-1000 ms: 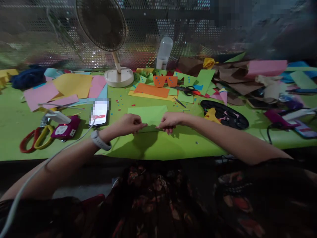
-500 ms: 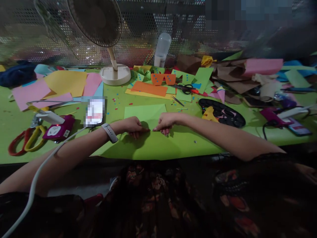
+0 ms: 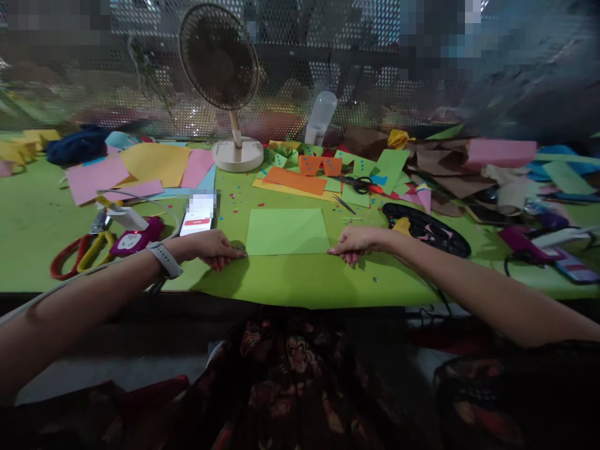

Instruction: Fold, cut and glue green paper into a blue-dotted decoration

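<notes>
A light green sheet of paper lies flat on the green table cover, its near edge toward me. At its near left corner is my left hand, fingers curled and closed, with thumb and forefinger pinched at the edge. My right hand is closed the same way at the near right corner. The paper's middle shows fully between the hands. Behind it are an orange paper strip, tweezers and black-handled scissors.
A fan and a clear bottle stand at the back. On the left are a phone, large scissors and a purple power socket. A black tray lies beside my right forearm. Brown paper is heaped behind.
My hands have moved apart along the paper's near edge, from its middle out to the two corners. The whole sheet now shows between them. The camera view has shifted slightly.
</notes>
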Available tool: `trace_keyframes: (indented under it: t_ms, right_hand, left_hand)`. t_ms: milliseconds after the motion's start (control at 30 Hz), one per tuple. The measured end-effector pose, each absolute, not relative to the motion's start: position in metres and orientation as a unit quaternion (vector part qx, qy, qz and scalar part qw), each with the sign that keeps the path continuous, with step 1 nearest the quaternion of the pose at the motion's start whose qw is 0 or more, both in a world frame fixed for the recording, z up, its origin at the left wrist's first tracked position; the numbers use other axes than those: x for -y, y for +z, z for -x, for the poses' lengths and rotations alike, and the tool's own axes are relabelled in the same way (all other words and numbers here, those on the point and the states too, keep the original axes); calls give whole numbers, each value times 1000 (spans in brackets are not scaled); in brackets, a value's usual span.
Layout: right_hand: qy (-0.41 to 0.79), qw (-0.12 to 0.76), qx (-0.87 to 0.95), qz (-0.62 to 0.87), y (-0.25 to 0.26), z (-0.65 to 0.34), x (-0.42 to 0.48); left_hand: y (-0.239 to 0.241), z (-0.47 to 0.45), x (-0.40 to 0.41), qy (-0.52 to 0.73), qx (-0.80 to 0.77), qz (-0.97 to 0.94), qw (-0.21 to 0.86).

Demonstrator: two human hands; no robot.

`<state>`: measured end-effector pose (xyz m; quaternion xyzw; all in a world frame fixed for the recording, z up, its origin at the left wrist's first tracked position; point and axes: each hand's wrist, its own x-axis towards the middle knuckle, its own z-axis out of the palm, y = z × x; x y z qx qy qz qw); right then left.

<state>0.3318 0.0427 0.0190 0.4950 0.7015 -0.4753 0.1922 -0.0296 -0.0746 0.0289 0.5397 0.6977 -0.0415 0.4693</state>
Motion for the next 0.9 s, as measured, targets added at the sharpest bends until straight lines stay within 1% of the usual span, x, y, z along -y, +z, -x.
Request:
trace_keyframes:
  t_ms: [67, 100, 167, 233, 300, 367, 400, 500, 633, 800, 900]
  right_hand:
    - [-470, 171, -711, -494, 16, -336, -42]
    - [-467, 158, -718, -492, 16, -337, -42]
    - [-459, 136, -729, -489, 15, -334, -41]
    - [-447, 121, -738, -491, 15, -326, -41]
    - [-423, 106, -751, -496, 16, -316, -39]
    - [-382, 81, -772, -501, 18, -308, -34]
    - [-360, 62, -783, -504, 19, -306, -30]
    - [-311, -18, -799, -514, 24, -319, -13]
    - [-215, -107, -799, -552, 30, -366, 13]
    - [-146, -144, -811, -548, 35, -398, 6]
    - [-83, -125, -825, -544, 38, -379, -26]
  left_hand:
    - [31, 32, 81, -17, -716, -541, 442]
    - [31, 31, 85, 13, -725, -553, 411]
    - [29, 22, 94, 112, -728, -603, 306]
    - [22, 7, 100, 180, -695, -676, 164]
    - [10, -12, 102, 195, -618, -757, 84]
    - [-5, -29, 100, 157, -541, -826, 32]
    - [-12, -35, 99, 141, -531, -835, 12]
    - [-28, -44, 94, 89, -529, -844, 9]
    - [-38, -41, 92, 99, -516, -851, -15]
    - [-37, -41, 91, 82, -513, -854, -6]
    - [-34, -45, 91, 69, -522, -850, -6]
